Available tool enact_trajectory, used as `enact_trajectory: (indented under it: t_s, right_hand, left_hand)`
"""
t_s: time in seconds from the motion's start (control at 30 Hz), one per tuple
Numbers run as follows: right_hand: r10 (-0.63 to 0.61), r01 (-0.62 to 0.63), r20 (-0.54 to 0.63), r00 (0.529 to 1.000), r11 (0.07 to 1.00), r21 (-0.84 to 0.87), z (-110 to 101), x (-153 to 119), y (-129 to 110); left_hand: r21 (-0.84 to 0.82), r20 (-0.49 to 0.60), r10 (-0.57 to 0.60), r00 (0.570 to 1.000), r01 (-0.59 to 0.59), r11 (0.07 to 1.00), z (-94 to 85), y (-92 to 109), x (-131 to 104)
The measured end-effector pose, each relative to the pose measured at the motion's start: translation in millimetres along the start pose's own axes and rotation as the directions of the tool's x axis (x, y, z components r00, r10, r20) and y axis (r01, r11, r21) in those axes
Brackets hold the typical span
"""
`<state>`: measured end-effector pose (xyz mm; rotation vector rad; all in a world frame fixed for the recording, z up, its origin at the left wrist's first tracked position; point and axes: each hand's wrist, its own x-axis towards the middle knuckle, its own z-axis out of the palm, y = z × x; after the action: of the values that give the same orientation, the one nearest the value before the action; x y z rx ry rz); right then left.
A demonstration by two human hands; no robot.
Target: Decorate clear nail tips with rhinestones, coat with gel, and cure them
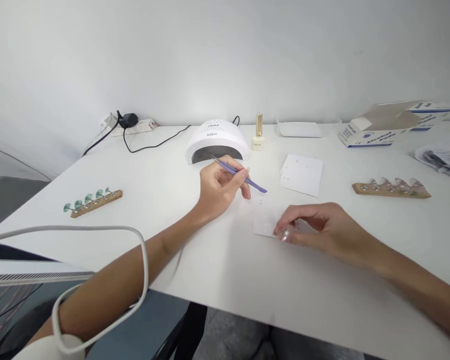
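Purple tool point(227, 166) clamped in L hand point(218, 189) fingers, in front of wht. lamp point(218, 136), clear pc. point(284, 235) pinched btwn. R hand point(324, 227) fingertips at near edge of wht. card point(263, 225).

Left hand point(220, 187) — we find it holding a purple tool point(240, 173). Right hand point(322, 227) — at the near white card point(264, 225), a small clear piece point(285, 235) at its fingertips. Far side: white lamp point(218, 140), gold-capped bottle point(258, 134). Far right: open box point(377, 127). Left and right: wooden strips point(97, 204).
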<state>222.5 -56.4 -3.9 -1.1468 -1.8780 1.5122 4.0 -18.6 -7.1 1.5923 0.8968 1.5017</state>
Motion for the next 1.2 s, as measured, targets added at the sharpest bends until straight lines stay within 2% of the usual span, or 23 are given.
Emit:
enact_trajectory:
  t_s: [0.17, 0.3, 0.53, 0.83, 0.97, 1.07, 1.13, 1.17, 1.2]
  right_hand:
    - [-0.106, 0.117, 0.229, 0.968, 0.993, -0.033, 14.1, -5.8, -3.4]
    - [-0.188, 0.247, 0.338, 0.922, 0.959, -0.141, 16.3, -1.8, -0.6]
    - [-0.193, 0.287, 0.400, 0.896, 0.939, -0.189, 10.4, 1.5, 1.1]
    - [-0.168, 0.259, 0.409, 0.897, 0.949, -0.179, 5.4, 1.0, 4.2]
    - [-0.119, 0.189, 0.406, 0.906, 0.972, -0.137, -3.7, -1.6, -2.5]
    - [-0.071, 0.109, 0.343, 0.937, 0.990, -0.092, -15.4, -1.4, -8.5]
    - [-0.067, 0.089, 0.151, 0.986, 0.986, -0.144, -22.1, 0.5, -8.9]
    - [-0.083, 0.083, 0.009, 0.996, 0.974, -0.211, -24.4, 1.7, -7.6]
    - [-0.107, 0.067, -0.124, 0.987, 0.954, -0.292, -25.8, 2.9, -5.2]
  left_hand:
    - [0.013, 0.011, 0.001, 1.000, -0.001, 1.000, -0.7, -3.2, 1.5]
    - [0.036, 0.005, 0.025, 1.000, -0.025, 0.999, -0.8, -3.9, 2.8]
    - [0.049, 0.024, 0.037, 0.999, -0.038, 0.998, -0.8, -5.7, 2.5]
    - [0.054, 0.030, 0.025, 0.999, -0.027, 0.998, -0.5, -5.4, 3.1]
    - [0.049, 0.008, 0.021, 1.000, -0.021, 0.999, -1.6, -5.8, 2.6]
    - [0.058, -0.047, 0.038, 0.998, -0.035, 0.998, -2.9, -4.9, 2.7]
    - [0.046, -0.063, 0.052, 0.997, -0.049, 0.998, -3.4, -4.5, 3.6]
    - [0.033, -0.062, 0.060, 0.996, -0.058, 0.998, -3.5, -4.5, 4.2]
    - [0.020, -0.054, 0.067, 0.996, -0.066, 0.998, -3.4, -4.7, 4.9]
